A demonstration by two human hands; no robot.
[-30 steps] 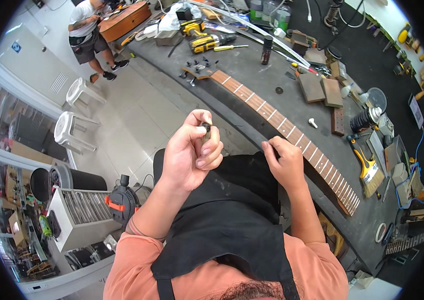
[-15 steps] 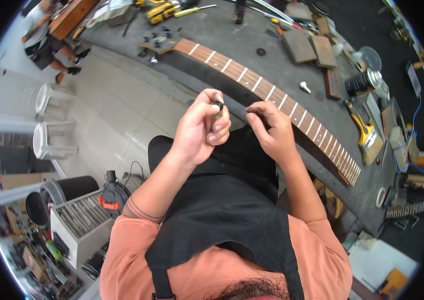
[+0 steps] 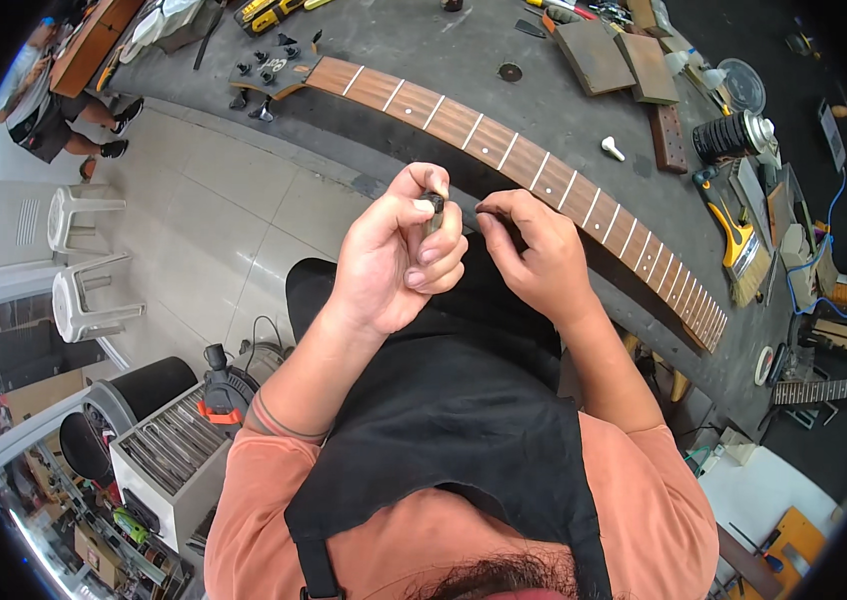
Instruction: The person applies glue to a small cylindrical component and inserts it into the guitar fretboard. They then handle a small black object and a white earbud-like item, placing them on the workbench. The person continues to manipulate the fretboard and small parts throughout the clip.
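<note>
My left hand (image 3: 392, 245) is closed around a small, short, dark cylindrical piece (image 3: 433, 210), held upright between thumb and fingers above my black apron. Just right of it is my right hand (image 3: 539, 250), palm turned down, fingers curled toward the thumb; whether its fingertips hold anything small is hidden. Beyond both hands a guitar neck (image 3: 504, 148) with a wooden fretboard lies along the front edge of the dark workbench (image 3: 404, 45). Its headstock (image 3: 262, 80), with black tuners, is at the far-left end.
Wooden blocks (image 3: 589, 60), a brush (image 3: 739, 245), a spray can (image 3: 726, 140) and a small white piece (image 3: 612, 148) sit on the bench. Left are a person (image 3: 44, 115), stools (image 3: 79, 215), a black bin (image 3: 154, 385) and a vacuum (image 3: 229, 385).
My right hand has risen and moved toward my left hand, its fingers curling. My left hand keeps its hold on the small piece. The camera's view has shifted over the bench.
</note>
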